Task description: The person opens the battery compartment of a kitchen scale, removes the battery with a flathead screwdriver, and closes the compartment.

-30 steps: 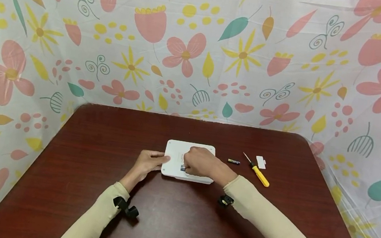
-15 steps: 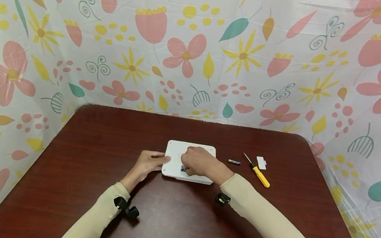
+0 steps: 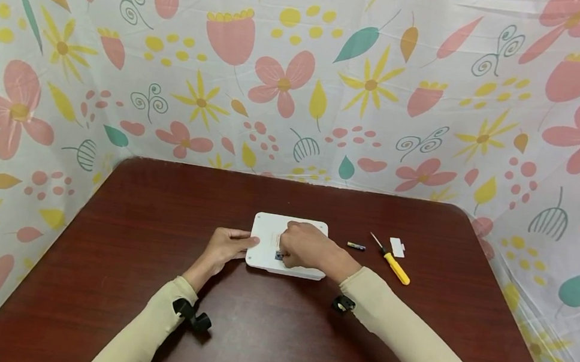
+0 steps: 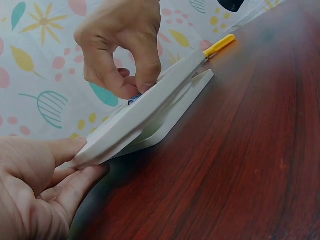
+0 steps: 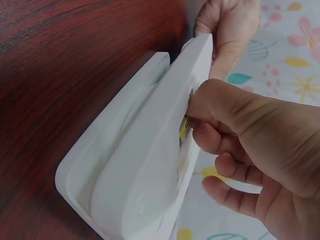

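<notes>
Flowered cloth walls surround your dark wooden table (image 3: 147, 284), where one white device (image 3: 267, 229) lies face down near the middle. Your left hand (image 3: 224, 248) pinches its left edge; your right hand (image 3: 306, 246) curls over its back, fingertips pinching one small battery (image 3: 279, 256). One loose battery (image 3: 355, 246), one yellow screwdriver (image 3: 395, 266) and one white cover (image 3: 397, 247) lie rightward. No writing is readable.

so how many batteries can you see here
2: one loose battery lies on the table right of the white device; another sits in the device under the right hand. More may be hidden.
</notes>
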The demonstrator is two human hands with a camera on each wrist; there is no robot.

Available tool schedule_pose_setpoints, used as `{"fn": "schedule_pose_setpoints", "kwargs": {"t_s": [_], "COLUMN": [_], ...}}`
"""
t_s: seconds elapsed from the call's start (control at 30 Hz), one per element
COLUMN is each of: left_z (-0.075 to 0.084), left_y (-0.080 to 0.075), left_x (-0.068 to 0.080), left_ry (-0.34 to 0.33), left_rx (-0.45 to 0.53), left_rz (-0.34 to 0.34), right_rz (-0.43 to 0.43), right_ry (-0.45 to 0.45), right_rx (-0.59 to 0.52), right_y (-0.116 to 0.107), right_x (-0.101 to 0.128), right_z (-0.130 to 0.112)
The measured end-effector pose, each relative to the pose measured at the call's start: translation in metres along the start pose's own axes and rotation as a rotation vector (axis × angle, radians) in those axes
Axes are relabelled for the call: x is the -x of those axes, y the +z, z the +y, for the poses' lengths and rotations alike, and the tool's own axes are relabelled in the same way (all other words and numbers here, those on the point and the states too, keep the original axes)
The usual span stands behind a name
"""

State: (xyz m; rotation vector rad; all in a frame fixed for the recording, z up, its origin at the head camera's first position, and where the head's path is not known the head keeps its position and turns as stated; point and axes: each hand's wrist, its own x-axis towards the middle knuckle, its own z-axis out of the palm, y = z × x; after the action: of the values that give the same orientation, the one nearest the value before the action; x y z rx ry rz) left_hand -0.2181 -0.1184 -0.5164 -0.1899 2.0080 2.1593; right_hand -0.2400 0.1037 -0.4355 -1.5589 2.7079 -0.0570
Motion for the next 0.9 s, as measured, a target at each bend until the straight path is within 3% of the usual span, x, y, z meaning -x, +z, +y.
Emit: {"fn": "schedule_pose_setpoints", "kwargs": {"t_s": [0.57, 0.9], "left_z": [0.002, 0.002], "left_y": [0.0, 0.001], "left_x": [0.002, 0.002], "left_ry": [0.004, -0.01], "left_rx": [-0.008, -0.016], "left_rz": [0.006, 0.007], "right_rz": [0.074, 0.088], "right_ry": [0.081, 0.241], "right_rx": [-0.181, -0.226], "right_y": [-0.033, -0.041], "right_x": [0.032, 0.075], "right_z": [0.023, 0.047]}}
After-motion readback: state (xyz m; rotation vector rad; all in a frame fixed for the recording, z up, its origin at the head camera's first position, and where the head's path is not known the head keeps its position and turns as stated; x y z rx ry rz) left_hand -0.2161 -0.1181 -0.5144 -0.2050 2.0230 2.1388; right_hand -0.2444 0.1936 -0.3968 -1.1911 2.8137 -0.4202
